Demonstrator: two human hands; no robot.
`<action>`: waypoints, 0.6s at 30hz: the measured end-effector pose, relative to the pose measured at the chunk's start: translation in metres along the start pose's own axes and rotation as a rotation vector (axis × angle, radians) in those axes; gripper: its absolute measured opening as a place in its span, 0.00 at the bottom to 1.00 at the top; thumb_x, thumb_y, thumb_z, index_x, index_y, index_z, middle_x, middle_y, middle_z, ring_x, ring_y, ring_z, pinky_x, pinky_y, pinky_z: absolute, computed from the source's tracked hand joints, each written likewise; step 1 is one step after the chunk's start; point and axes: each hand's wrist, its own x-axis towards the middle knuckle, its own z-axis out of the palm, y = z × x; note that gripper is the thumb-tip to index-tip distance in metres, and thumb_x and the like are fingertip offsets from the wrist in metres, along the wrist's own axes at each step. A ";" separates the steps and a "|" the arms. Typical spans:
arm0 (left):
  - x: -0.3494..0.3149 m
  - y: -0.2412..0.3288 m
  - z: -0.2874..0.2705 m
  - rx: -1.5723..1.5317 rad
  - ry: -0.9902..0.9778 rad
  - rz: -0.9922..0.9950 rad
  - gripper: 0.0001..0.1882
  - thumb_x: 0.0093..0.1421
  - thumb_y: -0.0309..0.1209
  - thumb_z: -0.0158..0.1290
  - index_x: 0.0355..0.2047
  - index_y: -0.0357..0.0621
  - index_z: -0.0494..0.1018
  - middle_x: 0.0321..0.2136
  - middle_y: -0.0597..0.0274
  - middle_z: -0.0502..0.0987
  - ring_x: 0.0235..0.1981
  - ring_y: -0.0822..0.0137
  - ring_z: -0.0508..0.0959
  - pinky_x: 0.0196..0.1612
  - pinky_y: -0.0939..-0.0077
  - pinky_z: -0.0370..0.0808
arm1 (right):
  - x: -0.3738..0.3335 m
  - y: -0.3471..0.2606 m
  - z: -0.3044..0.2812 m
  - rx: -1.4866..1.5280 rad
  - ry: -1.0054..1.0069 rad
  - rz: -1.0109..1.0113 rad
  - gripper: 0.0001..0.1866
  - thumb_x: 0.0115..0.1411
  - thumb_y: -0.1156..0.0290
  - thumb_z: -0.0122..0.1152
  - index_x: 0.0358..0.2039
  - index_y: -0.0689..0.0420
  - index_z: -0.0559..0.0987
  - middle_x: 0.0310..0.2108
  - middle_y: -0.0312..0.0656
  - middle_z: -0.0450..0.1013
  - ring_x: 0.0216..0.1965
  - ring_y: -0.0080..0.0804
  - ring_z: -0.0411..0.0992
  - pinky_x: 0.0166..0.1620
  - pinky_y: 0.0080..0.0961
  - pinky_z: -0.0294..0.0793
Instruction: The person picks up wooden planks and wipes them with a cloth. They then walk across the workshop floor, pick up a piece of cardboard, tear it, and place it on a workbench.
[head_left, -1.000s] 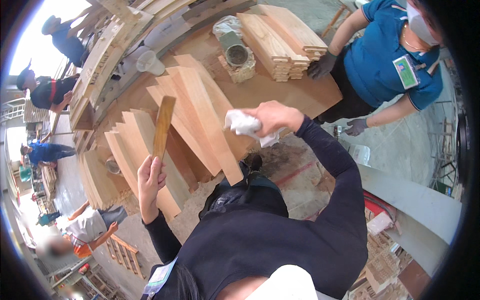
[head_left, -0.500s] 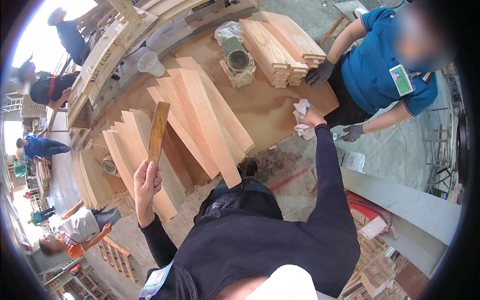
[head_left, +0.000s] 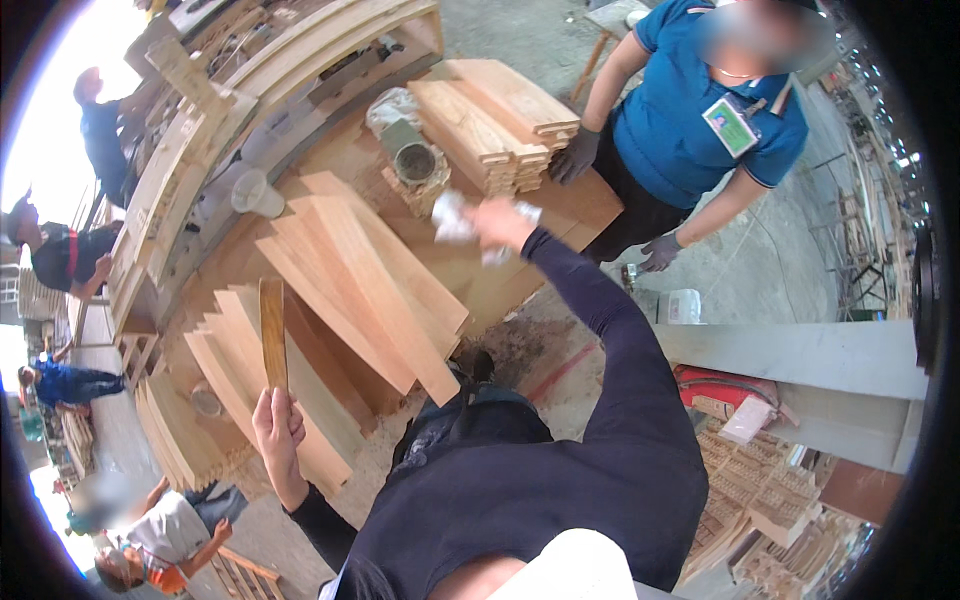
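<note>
My left hand (head_left: 279,425) grips the lower end of a narrow, darker brown wood strip (head_left: 273,335) and holds it upright. Behind that strip lies a fanned row of pale boards (head_left: 225,345) on the workbench. My right hand (head_left: 500,222), slightly smeared by motion, is closed on a crumpled white cloth (head_left: 455,217) above the bench top. Another fan of long boards (head_left: 350,270) lies between my two hands. Just beyond the cloth, a grey-green can (head_left: 412,155) rests on a rough, stained block (head_left: 420,190).
A person in a blue shirt (head_left: 680,100) with grey gloves stands at the bench's right end, beside stacked boards (head_left: 490,120). A white bucket (head_left: 257,193) sits at the far edge. A grey beam (head_left: 790,350) is at my right. Other people work at left.
My right hand has swung left with the cloth, from the bench's right end toward the can. My left hand and the strip sit lower and further left in a shifted view.
</note>
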 end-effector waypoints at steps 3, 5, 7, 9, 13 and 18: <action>0.007 -0.005 0.000 -0.031 -0.054 -0.015 0.12 0.68 0.37 0.45 0.29 0.45 0.66 0.20 0.74 0.63 0.14 0.86 0.58 0.12 0.91 0.53 | -0.015 -0.035 0.109 0.032 -0.071 0.016 0.24 0.47 0.62 0.64 0.47 0.49 0.75 0.30 0.47 0.77 0.35 0.45 0.77 0.36 0.40 0.75; 0.011 -0.002 0.010 -0.052 -0.058 0.005 0.12 0.68 0.37 0.45 0.29 0.45 0.66 0.20 0.74 0.62 0.14 0.86 0.58 0.12 0.91 0.53 | -0.014 -0.034 0.147 0.157 -0.038 0.078 0.20 0.48 0.60 0.62 0.43 0.50 0.77 0.33 0.47 0.78 0.37 0.45 0.77 0.38 0.41 0.75; 0.012 -0.006 0.010 -0.099 -0.053 0.012 0.12 0.68 0.36 0.45 0.29 0.45 0.66 0.19 0.75 0.62 0.14 0.86 0.58 0.13 0.91 0.53 | -0.028 -0.048 0.105 0.190 -0.153 -0.047 0.19 0.48 0.59 0.61 0.41 0.50 0.78 0.36 0.47 0.78 0.39 0.45 0.76 0.40 0.41 0.75; 0.014 0.001 0.020 -0.078 -0.075 0.001 0.12 0.68 0.36 0.45 0.29 0.45 0.66 0.19 0.75 0.61 0.14 0.86 0.58 0.13 0.92 0.53 | -0.041 -0.040 0.080 0.192 -0.197 -0.001 0.21 0.46 0.57 0.62 0.41 0.51 0.78 0.38 0.48 0.77 0.40 0.46 0.76 0.41 0.41 0.75; 0.017 0.003 0.038 -0.048 -0.114 -0.006 0.13 0.68 0.37 0.45 0.29 0.44 0.66 0.16 0.76 0.59 0.14 0.86 0.57 0.14 0.91 0.52 | -0.083 -0.031 0.038 0.395 -0.236 0.120 0.26 0.42 0.54 0.64 0.43 0.53 0.78 0.39 0.50 0.77 0.42 0.46 0.76 0.44 0.38 0.74; 0.018 -0.004 0.051 -0.062 -0.231 -0.036 0.13 0.68 0.38 0.44 0.29 0.44 0.67 0.14 0.76 0.59 0.13 0.85 0.56 0.14 0.90 0.52 | -0.131 -0.031 0.069 0.691 -0.243 0.263 0.28 0.42 0.54 0.63 0.44 0.52 0.78 0.39 0.52 0.77 0.42 0.48 0.75 0.45 0.38 0.74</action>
